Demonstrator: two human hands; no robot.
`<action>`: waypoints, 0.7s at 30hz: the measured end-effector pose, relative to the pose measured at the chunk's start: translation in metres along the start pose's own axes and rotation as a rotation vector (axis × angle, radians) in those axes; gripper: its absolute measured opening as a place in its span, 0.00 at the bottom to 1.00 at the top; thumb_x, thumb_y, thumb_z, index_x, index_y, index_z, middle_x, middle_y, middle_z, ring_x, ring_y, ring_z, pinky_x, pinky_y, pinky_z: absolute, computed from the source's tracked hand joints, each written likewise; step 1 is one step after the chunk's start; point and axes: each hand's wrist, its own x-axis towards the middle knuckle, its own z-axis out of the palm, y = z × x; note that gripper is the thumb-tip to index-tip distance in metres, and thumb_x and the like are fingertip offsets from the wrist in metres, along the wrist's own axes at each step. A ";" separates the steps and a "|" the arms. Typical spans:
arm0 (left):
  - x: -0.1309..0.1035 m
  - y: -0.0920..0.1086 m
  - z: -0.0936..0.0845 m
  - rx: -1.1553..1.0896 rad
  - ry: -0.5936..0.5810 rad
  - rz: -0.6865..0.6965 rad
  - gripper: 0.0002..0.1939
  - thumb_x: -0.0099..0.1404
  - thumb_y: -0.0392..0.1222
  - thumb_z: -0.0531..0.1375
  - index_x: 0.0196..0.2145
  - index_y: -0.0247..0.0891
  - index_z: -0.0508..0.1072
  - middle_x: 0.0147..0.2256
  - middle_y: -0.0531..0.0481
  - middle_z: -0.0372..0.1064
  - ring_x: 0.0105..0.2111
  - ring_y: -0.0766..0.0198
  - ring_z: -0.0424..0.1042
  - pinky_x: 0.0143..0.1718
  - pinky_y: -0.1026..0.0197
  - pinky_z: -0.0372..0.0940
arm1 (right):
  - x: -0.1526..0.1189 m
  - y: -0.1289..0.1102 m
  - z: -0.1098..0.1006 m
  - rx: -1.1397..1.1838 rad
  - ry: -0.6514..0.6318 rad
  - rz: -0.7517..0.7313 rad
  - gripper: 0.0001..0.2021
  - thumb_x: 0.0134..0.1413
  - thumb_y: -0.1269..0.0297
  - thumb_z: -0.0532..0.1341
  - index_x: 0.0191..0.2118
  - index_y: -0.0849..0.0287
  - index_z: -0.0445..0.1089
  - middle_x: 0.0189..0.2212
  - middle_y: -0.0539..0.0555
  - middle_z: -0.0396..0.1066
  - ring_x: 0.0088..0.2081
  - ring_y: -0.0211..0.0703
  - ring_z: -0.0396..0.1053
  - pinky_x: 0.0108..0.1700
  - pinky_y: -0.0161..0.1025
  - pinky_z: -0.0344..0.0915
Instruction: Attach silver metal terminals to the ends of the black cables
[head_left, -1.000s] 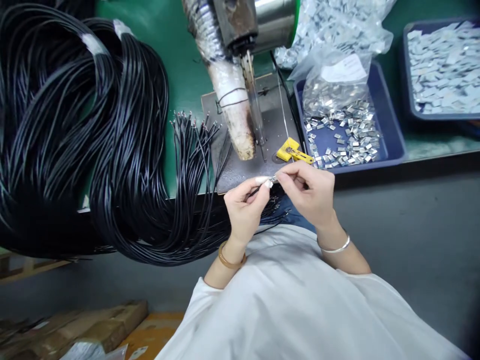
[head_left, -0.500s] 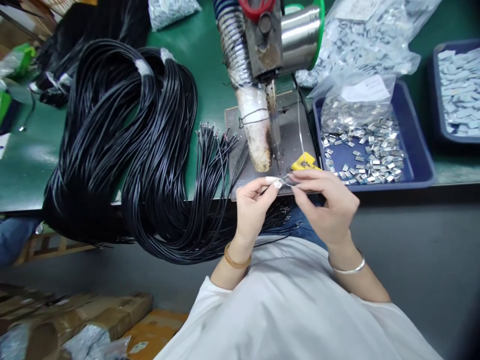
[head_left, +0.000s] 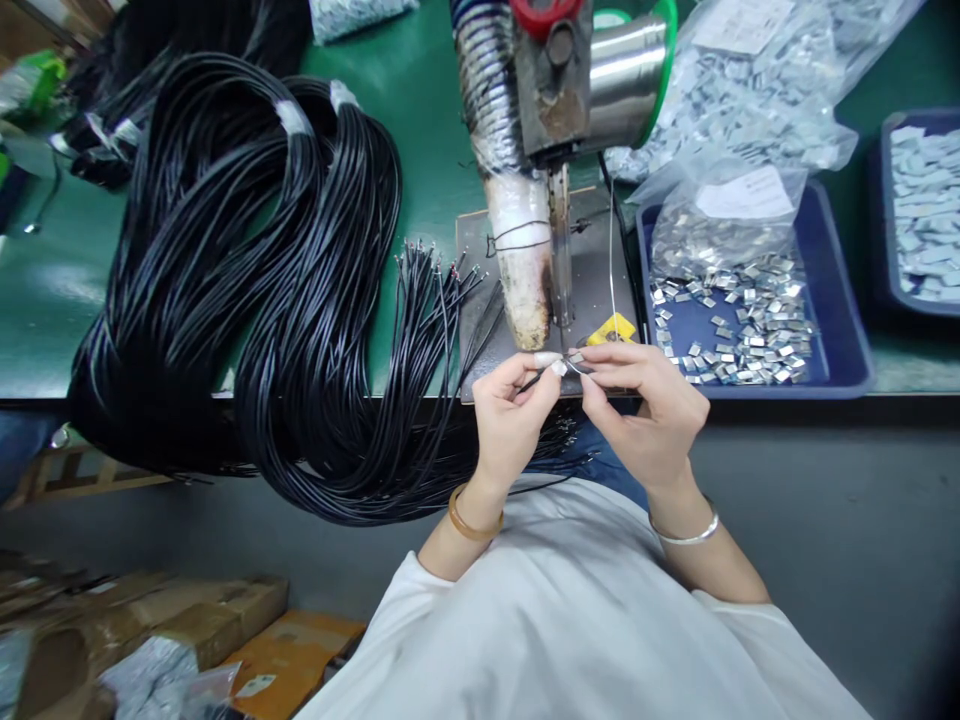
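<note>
My left hand [head_left: 517, 405] pinches the end of a thin black cable [head_left: 529, 383] between thumb and index finger, just in front of the soldering stand [head_left: 553, 100]. Facing it, my right hand [head_left: 645, 405] has its fingers closed on something small and thin, too small to make out. The fingertips of both hands nearly meet below the vertical iron tip. A thin solder wire [head_left: 611, 260] hangs from the spool [head_left: 626, 80] to a yellow piece [head_left: 611, 330] beside my right fingers.
Large bundles of black cable [head_left: 322, 260] lie on the green table [head_left: 427, 130] at the left. A blue tray [head_left: 836, 300] of small metal parts is at the right, with another tray [head_left: 889, 220] beyond. Cardboard boxes [head_left: 217, 620] stand at lower left.
The view has shifted slightly. My right fingers have come a little closer to my left fingertips, and both hands remain closed at the same place in front of the stand.
</note>
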 end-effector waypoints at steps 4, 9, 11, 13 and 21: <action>0.001 0.004 0.000 0.011 0.019 0.025 0.02 0.59 0.36 0.67 0.30 0.34 0.81 0.22 0.54 0.71 0.20 0.76 0.63 0.21 0.74 0.58 | 0.002 -0.002 0.000 -0.003 0.009 0.006 0.10 0.53 0.77 0.66 0.37 0.53 0.73 0.40 0.51 0.80 0.41 0.41 0.79 0.45 0.40 0.76; 0.001 0.001 0.000 -0.004 0.002 -0.017 0.03 0.57 0.36 0.67 0.29 0.34 0.81 0.22 0.53 0.72 0.21 0.74 0.65 0.22 0.73 0.60 | 0.001 -0.002 -0.002 0.005 0.003 0.023 0.10 0.52 0.77 0.66 0.36 0.54 0.72 0.38 0.50 0.79 0.41 0.41 0.79 0.44 0.40 0.75; 0.000 0.000 0.000 -0.003 -0.002 -0.035 0.03 0.57 0.37 0.67 0.30 0.34 0.81 0.23 0.53 0.73 0.22 0.73 0.66 0.24 0.73 0.62 | 0.000 -0.001 -0.002 0.016 -0.002 0.026 0.10 0.52 0.77 0.66 0.36 0.54 0.72 0.38 0.50 0.79 0.41 0.41 0.79 0.44 0.40 0.75; -0.001 -0.002 0.000 -0.006 -0.013 -0.045 0.04 0.58 0.38 0.67 0.30 0.34 0.80 0.24 0.52 0.74 0.23 0.73 0.67 0.25 0.72 0.63 | 0.000 -0.001 -0.002 0.023 -0.005 0.030 0.10 0.52 0.77 0.66 0.36 0.54 0.71 0.38 0.50 0.79 0.41 0.41 0.78 0.44 0.40 0.75; -0.003 0.001 -0.004 0.019 -0.141 -0.074 0.05 0.61 0.37 0.64 0.28 0.34 0.75 0.18 0.59 0.56 0.19 0.76 0.50 0.20 0.71 0.48 | -0.006 -0.001 -0.008 0.033 -0.034 0.159 0.06 0.57 0.72 0.64 0.38 0.53 0.71 0.33 0.47 0.78 0.34 0.37 0.78 0.37 0.36 0.75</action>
